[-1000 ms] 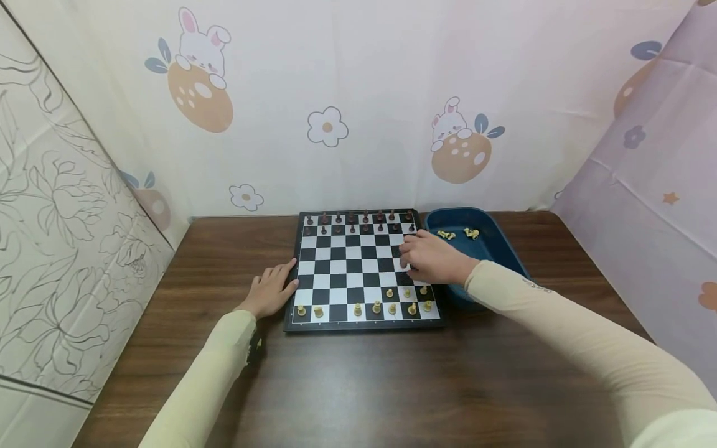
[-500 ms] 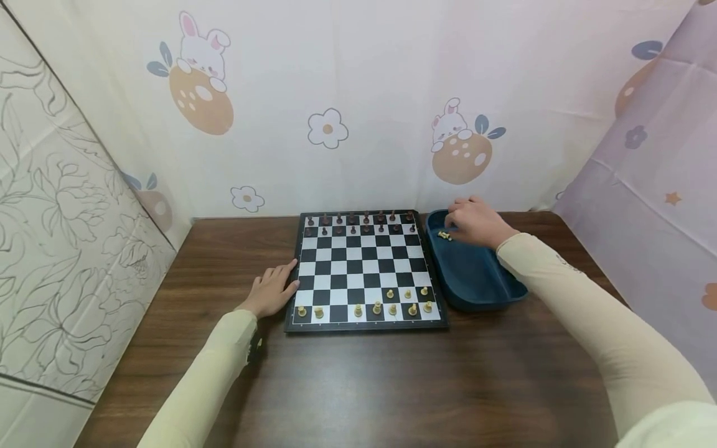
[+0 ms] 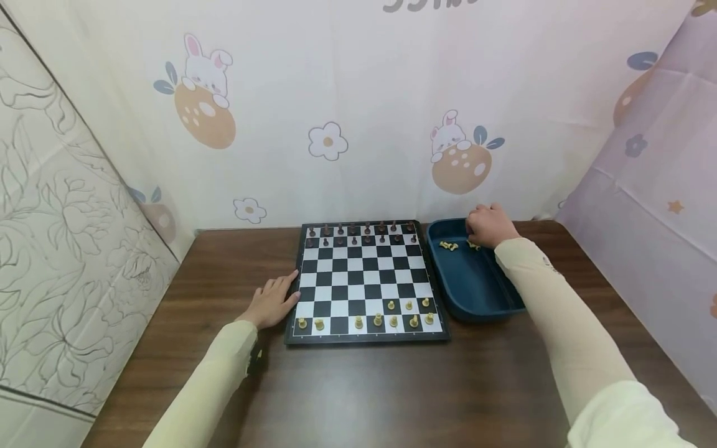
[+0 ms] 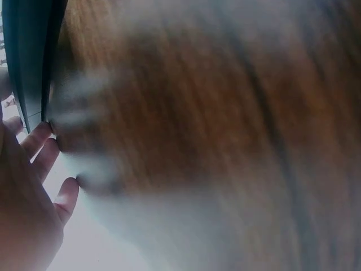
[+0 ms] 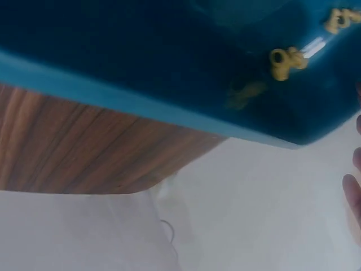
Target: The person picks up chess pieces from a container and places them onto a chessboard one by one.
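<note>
My left hand (image 3: 271, 303) rests with spread fingers against the left edge of the chessboard (image 3: 353, 274); the left wrist view shows its fingers (image 4: 67, 195) by the dark rim. My right hand (image 3: 490, 225) is over the far right part of the blue tray (image 3: 473, 292), fingers pointing down. Just below its fingertips lie yellowish chess pieces (image 3: 473, 245), with more chess pieces (image 3: 449, 246) to the left. In the right wrist view, fingers (image 5: 352, 192) show at the right edge, apart from the pieces (image 5: 286, 62). The right thumb is hidden.
Dark red chess pieces (image 3: 367, 230) stand in two rows along the board's far side. Yellowish chess pieces (image 3: 378, 320) stand on the near rows. The wooden table (image 3: 358, 392) meets a patterned curtain (image 3: 381, 174) at the back.
My right hand has moved from above the board's right side to the tray, then slightly right and lower within it. The left hand stays at the board's edge. The head view has tilted up slightly.
</note>
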Tool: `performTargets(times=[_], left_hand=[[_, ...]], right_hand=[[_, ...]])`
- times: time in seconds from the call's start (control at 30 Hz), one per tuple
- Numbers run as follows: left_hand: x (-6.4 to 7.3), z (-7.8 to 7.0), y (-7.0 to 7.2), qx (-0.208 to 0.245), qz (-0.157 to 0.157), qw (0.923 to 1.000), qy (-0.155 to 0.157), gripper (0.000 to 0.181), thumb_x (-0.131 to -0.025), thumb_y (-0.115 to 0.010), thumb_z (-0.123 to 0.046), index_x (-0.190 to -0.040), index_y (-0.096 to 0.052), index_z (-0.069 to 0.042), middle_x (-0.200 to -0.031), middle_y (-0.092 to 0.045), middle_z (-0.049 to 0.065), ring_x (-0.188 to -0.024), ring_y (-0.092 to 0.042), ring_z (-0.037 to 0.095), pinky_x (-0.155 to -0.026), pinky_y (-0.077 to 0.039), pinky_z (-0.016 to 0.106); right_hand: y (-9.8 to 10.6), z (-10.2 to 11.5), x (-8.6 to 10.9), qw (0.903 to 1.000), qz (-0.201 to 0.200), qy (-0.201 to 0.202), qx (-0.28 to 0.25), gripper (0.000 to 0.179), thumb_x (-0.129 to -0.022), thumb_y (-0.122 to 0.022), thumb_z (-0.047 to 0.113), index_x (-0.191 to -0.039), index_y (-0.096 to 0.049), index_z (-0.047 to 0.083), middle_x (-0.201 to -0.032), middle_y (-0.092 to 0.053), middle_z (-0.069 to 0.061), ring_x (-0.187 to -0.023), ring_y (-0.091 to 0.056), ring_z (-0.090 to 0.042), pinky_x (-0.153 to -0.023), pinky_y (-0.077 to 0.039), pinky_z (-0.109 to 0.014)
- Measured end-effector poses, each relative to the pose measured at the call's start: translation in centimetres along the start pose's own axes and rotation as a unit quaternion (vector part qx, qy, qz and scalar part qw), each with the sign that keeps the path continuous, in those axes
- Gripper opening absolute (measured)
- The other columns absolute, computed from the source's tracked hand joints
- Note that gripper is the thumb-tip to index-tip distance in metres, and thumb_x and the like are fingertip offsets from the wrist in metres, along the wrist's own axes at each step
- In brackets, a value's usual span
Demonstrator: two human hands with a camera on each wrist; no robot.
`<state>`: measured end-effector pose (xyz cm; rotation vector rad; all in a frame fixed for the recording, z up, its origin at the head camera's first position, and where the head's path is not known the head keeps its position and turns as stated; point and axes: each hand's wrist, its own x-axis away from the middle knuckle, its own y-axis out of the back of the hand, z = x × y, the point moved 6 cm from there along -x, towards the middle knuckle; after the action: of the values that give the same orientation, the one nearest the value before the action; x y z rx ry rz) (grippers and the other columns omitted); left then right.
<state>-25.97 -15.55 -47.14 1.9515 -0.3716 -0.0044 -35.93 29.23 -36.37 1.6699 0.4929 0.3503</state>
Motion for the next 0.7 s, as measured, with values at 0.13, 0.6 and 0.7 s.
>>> performTargets(times=[0.13,0.6,0.7], left_hand=[[0.1,0.0,-0.1,0.002,0.0,1.0,0.005,0.062,-0.1,-0.04,-0.04,-0.153,-0.021,-0.013,-0.15,-0.033,0.017,-0.132,-0.031,0.037,-0.1,-0.023,0.06],[0.0,0.2,-0.5,0.003,-0.007,1.0,0.004,0.062,-0.1,-0.042,-0.041,-0.152,-0.023,-0.014,-0.149,-0.034,0.015,-0.132,-0.032,0.035,-0.1,-0.023,0.061],[0.0,0.2,-0.3,0.004,-0.009,0.9999,0.006,0.062,-0.1,-0.042,-0.041,-0.153,-0.023,-0.015,-0.15,-0.034,0.014,-0.132,-0.032,0.035,-0.101,-0.022,0.061]], right_hand=[[-1.4,-0.3,0.2,0.9991,-0.002,0.01,0.042,0.033,-0.076,-0.079,0.016,-0.053,-0.055,0.017,-0.058,-0.048,0.0,-0.065,-0.047,-0.024,-0.066,-0.036,-0.043],[-5.0,0.1,-0.3,0.9914,0.007,0.045,0.123,0.011,-0.079,-0.074,0.007,-0.07,-0.068,0.009,-0.067,-0.06,-0.007,-0.07,-0.053,-0.029,-0.069,-0.04,-0.046],[-5.1,0.0,-0.6,0.99,0.011,0.042,0.134,0.011,-0.08,-0.072,0.006,-0.07,-0.069,0.009,-0.067,-0.061,-0.007,-0.071,-0.053,-0.029,-0.069,-0.041,-0.045]])
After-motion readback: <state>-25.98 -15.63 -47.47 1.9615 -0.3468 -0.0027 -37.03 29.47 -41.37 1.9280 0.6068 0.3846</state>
